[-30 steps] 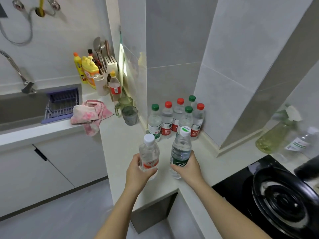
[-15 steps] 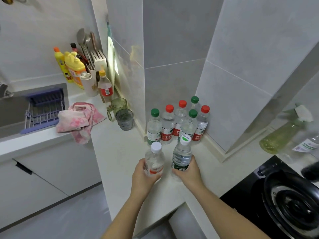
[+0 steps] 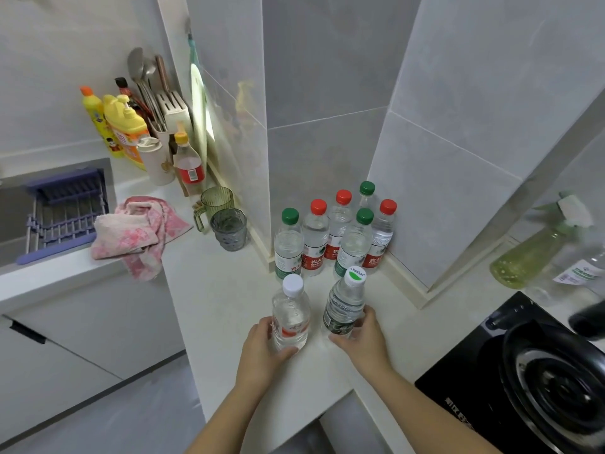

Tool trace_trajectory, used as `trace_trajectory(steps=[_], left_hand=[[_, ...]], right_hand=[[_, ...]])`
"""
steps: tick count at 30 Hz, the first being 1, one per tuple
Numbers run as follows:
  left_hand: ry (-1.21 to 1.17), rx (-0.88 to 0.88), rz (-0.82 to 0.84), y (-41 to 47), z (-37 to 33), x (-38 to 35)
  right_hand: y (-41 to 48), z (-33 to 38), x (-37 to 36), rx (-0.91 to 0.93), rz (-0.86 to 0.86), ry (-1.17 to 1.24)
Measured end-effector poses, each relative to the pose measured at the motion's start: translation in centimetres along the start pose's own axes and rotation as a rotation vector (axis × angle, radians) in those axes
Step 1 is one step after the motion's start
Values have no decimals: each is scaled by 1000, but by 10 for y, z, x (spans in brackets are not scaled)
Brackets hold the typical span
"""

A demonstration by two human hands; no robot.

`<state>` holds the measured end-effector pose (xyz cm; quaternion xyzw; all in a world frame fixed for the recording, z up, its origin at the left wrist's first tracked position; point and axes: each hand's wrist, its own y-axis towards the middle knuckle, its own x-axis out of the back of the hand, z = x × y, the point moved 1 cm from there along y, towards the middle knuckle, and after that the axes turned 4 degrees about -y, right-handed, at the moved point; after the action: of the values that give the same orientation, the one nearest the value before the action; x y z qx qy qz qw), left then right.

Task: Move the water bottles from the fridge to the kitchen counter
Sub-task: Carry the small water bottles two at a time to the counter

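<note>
A clear plastic water bottle with white cap and red label (image 3: 290, 317) stands on the pale kitchen counter (image 3: 222, 306), gripped low by the left hand (image 3: 262, 348). Beside it, the right hand (image 3: 363, 335) grips a green-labelled clear bottle (image 3: 343, 309). Just behind, six red- and green-capped bottles (image 3: 334, 234) crowd the tiled corner, with a black stove (image 3: 523, 371) to the right.

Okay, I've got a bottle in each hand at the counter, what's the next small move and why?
Probably let go of both. The left hand grips the white-capped bottle and the right hand grips the green-labelled bottle. Both look upright with their bases on the counter, just in front of the six bottles in the corner.
</note>
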<state>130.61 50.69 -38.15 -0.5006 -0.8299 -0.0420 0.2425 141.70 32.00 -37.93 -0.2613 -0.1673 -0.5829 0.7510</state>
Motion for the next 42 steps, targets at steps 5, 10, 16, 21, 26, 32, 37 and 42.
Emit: trace_trajectory(steps=[5, 10, 16, 21, 26, 32, 37, 42], left_hand=[[25, 0, -3, 21, -12, -7], [66, 12, -26, 43, -24, -21], [74, 55, -72, 61, -30, -32], [14, 74, -69, 74, -32, -37], [-83, 51, -54, 84, -38, -37], [-1, 45, -2, 90, -40, -36], [25, 55, -1, 89, -42, -35], [61, 74, 15, 87, -44, -33]], right_hand=[[20, 11, 1, 6, -9, -29], [46, 23, -3, 13, -41, -60], [66, 28, -5, 27, -27, -129], [77, 30, -9, 22, -38, -104], [90, 33, -16, -14, -27, -59], [96, 30, -21, -40, -54, -89], [92, 32, -22, -25, -58, -95], [90, 39, -17, 5, -31, -165]])
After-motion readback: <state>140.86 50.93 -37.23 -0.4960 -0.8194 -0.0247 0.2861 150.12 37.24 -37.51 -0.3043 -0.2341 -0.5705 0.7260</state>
